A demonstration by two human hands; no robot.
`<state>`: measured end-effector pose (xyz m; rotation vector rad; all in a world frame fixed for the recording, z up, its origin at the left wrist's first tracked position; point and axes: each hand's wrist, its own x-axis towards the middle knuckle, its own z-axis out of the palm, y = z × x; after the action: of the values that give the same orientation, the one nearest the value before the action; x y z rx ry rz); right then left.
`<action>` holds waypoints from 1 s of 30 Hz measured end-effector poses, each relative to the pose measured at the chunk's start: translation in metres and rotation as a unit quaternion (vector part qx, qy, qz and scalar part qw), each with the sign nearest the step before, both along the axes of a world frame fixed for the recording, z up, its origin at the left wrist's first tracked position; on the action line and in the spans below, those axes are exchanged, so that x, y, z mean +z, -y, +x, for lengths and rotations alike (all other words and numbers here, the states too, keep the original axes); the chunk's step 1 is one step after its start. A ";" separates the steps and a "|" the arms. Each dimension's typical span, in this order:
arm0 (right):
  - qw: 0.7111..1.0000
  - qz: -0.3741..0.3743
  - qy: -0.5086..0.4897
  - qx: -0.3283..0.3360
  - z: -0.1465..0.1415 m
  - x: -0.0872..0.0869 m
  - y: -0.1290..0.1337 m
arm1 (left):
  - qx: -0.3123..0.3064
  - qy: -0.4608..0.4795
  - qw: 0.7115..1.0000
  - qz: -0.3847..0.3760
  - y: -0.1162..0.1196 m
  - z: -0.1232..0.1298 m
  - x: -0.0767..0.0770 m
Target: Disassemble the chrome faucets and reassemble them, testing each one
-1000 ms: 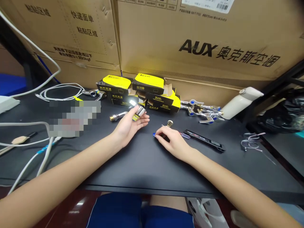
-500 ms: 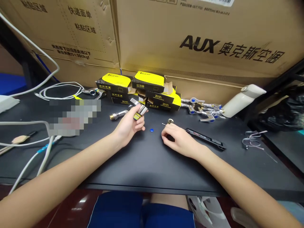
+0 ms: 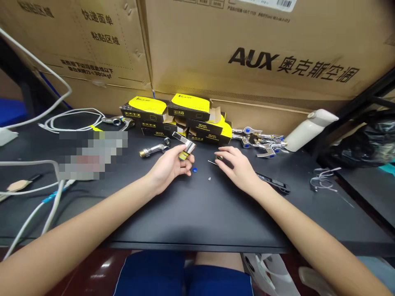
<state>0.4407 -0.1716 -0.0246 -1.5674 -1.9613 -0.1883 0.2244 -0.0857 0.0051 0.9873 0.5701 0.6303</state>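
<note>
My left hand (image 3: 171, 164) is closed round a chrome faucet handle (image 3: 185, 142), its flat lever tilted up to the left and a yellow-green patch showing underneath. My right hand (image 3: 234, 162) has its thumb and forefinger round a small brass-coloured fitting (image 3: 219, 157) at the table surface. Beside those fingers lies a thin metal rod (image 3: 212, 163), partly covered. A round blue cap (image 3: 194, 169) rests between the hands, and a tiny silver piece (image 3: 209, 179), perhaps a screw, lies nearer me. Left of my left hand is a chrome faucet body (image 3: 153, 149) with a brass end.
Yellow-and-black boxes (image 3: 189, 107) are stacked at the back against large cartons (image 3: 247, 24). Several chrome faucets (image 3: 262, 142) and a white bottle (image 3: 310, 129) sit at right. A black tool case (image 3: 276, 183) lies by my right wrist; glasses (image 3: 324, 179) lie farther right. Cables (image 3: 58, 176) cross the left.
My right hand has shifted up, its fingers now round the brass-coloured fitting. The tiny silver piece now shows on the table. My left hand still holds the faucet handle, slightly turned.
</note>
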 end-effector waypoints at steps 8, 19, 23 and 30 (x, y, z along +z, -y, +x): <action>0.998 -0.055 0.001 0.010 0.018 -0.002 -0.006 | -0.086 -0.030 0.993 0.074 0.006 -0.001 -0.003; 0.902 -0.165 -0.399 0.020 -0.016 0.021 0.009 | -0.084 -0.114 0.941 0.308 0.011 -0.002 -0.008; 0.791 -0.316 -0.512 0.111 -0.031 0.022 0.014 | -0.074 -0.164 0.857 0.482 0.014 -0.006 -0.010; 0.800 -0.216 -0.551 0.100 -0.024 0.018 0.011 | -0.115 -0.132 0.902 0.395 0.014 -0.004 -0.008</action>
<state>0.4171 -0.1826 -0.0066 -1.2056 -1.1893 1.0978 0.2202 -0.0996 -0.0029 1.9009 0.4186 0.5187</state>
